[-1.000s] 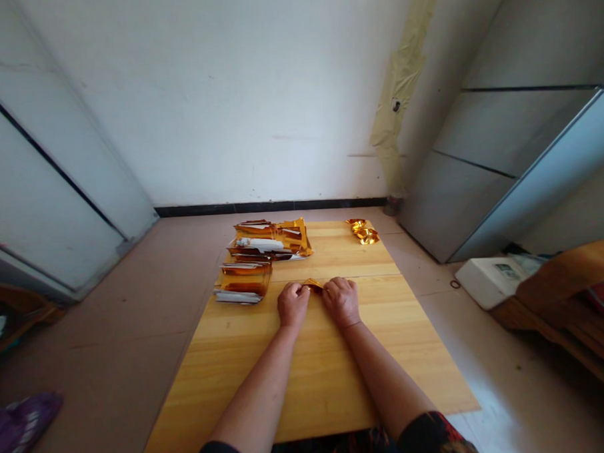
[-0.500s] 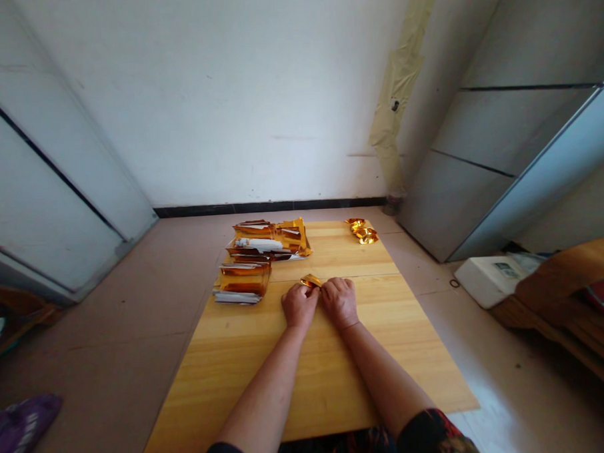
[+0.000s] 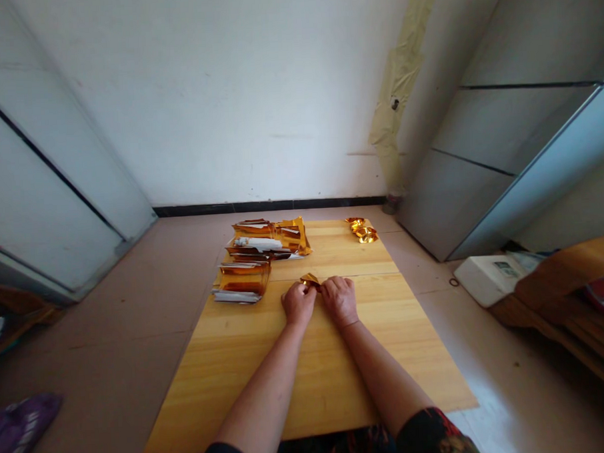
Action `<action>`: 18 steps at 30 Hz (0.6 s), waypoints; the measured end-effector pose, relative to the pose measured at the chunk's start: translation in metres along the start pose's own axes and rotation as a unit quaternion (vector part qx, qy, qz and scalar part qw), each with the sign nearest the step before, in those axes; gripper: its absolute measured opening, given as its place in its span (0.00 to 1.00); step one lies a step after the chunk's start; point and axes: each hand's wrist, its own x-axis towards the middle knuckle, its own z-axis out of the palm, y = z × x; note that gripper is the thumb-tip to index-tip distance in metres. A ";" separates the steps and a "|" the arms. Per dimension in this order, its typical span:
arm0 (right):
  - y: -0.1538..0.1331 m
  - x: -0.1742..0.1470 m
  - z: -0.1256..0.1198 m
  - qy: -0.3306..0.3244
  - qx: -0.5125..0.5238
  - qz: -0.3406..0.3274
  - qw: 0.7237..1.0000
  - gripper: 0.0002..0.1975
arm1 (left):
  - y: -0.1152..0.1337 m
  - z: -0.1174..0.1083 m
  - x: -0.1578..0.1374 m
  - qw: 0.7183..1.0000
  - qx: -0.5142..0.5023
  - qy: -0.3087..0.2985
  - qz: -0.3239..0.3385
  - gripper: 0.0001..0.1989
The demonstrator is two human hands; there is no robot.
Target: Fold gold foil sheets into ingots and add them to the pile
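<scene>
Both hands meet over the middle of the wooden table (image 3: 249,382), their fingers bent inward. My left hand (image 3: 298,304) is closed on a small piece of gold foil paper (image 3: 310,279), which sticks up past the fingertips. My right hand (image 3: 339,301) pinches the same foil from the other side. Most of the foil is hidden by the fingers. Left of the hands lie stacks of gold foil sheets (image 3: 245,278) with white edges. Two folded shiny gold foil pieces (image 3: 365,233) rest near the table's far right corner.
A white wall (image 3: 247,109) with a dark skirting strip stands beyond the table. To the right are a grey refrigerator (image 3: 483,152), a white box (image 3: 487,282) and a wooden bench (image 3: 565,295). A purple bag (image 3: 25,429) lies on the floor at left.
The foil between my hands now stands a little higher and shows a more pointed, tilted shape. My hands have barely shifted, and the stacks stay put.
</scene>
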 end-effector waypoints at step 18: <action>0.001 -0.001 0.002 -0.034 -0.017 0.044 0.998 0.09 | 0.000 -0.004 0.001 0.996 0.067 -0.053 0.025 0.09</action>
